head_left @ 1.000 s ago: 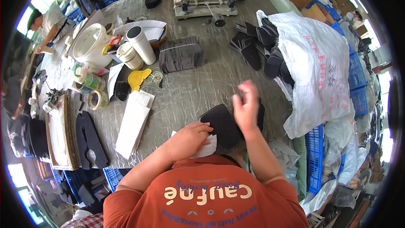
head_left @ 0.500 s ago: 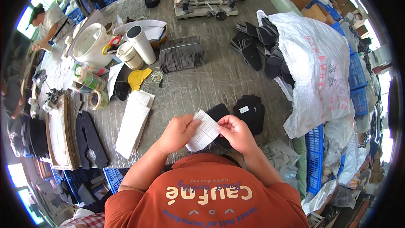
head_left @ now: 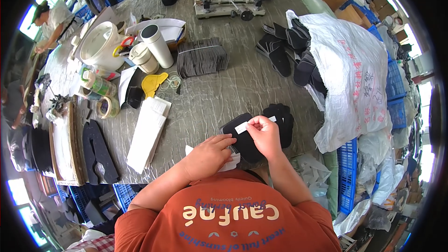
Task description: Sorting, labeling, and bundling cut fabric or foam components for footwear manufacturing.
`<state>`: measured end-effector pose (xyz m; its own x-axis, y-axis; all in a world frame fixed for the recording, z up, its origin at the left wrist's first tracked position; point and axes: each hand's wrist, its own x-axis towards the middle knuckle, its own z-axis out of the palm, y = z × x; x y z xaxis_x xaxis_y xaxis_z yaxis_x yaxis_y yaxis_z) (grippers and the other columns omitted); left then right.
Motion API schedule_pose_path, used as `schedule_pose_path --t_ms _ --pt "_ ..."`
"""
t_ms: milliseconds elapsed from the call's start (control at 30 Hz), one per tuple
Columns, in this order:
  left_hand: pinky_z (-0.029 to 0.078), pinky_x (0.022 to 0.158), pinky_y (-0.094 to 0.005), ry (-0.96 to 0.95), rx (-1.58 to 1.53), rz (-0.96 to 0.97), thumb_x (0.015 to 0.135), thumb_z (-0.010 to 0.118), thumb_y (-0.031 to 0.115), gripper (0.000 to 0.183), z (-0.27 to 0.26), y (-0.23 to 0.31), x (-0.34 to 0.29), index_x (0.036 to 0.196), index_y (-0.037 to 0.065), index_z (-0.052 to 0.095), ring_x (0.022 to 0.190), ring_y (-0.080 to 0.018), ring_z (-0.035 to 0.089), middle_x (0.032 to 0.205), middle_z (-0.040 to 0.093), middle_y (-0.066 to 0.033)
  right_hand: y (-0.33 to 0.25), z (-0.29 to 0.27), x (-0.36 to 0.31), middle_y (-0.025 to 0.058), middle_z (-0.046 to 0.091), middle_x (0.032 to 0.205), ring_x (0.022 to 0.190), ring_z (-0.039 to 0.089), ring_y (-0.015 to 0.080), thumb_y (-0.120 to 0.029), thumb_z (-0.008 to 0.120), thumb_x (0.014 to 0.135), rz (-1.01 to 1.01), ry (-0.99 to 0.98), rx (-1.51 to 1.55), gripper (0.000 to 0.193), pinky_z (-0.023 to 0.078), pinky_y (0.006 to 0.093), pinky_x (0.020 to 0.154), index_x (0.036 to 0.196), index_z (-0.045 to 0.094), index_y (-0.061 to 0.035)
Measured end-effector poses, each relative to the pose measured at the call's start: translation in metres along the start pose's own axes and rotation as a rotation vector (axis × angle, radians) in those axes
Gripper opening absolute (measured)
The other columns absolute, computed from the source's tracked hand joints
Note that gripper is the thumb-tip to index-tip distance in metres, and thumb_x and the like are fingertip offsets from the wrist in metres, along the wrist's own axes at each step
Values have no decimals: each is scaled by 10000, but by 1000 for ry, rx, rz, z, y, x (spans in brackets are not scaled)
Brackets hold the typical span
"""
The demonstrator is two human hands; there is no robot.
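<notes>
My right hand [head_left: 265, 136] pinches a small white label [head_left: 241, 127] at its right end. The label lies against the face of a black pad-like piece [head_left: 248, 149] near the table's front edge. My left hand [head_left: 209, 155] lies with fingers outstretched, its fingertips on the left edge of that piece. A white printed sheet [head_left: 232, 162] shows partly beneath the left hand, the rest covered. Just right of the pad is a small pile of black shaped pieces [head_left: 285, 128]; another white label shows on it beside my right hand.
A white woven sack [head_left: 347, 74] spills black sole-shaped pieces [head_left: 280, 60] at the right. Left of my hands lie long white papers [head_left: 147, 135]. Farther back stand a banded grey stack [head_left: 203, 57], a white tumbler [head_left: 157, 46] and a bucket [head_left: 100, 44]. Someone's hands work at a clamped frame [head_left: 228, 2].
The printed sheet, held up between both hands before, is now low under my left hand. My left hand has come onto the black piece; my right holds a small label against it.
</notes>
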<state>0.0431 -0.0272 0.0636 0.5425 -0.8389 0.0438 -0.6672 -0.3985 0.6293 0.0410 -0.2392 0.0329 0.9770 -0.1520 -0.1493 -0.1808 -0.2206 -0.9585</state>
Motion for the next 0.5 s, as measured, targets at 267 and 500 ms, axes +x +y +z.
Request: schedule_pose_path --t_ms 267,500 --pt "394 1035 -418 10 8 10 855 609 179 229 3 -3 0 896 -47 603 1255 -351 449 1314 523 -174 -2 5 -2 9 631 731 660 553 45 -17 667 837 3 -28 -6 55 465 213 613 811 625 6" --pt "392 1037 -411 -8 13 13 857 612 184 242 3 -2 2 931 -46 611 1252 -348 452 1311 523 -180 -3 5 -2 -2 623 734 673 547 38 -26 671 842 25 -23 -61 56 460 204 627 813 628 -5"
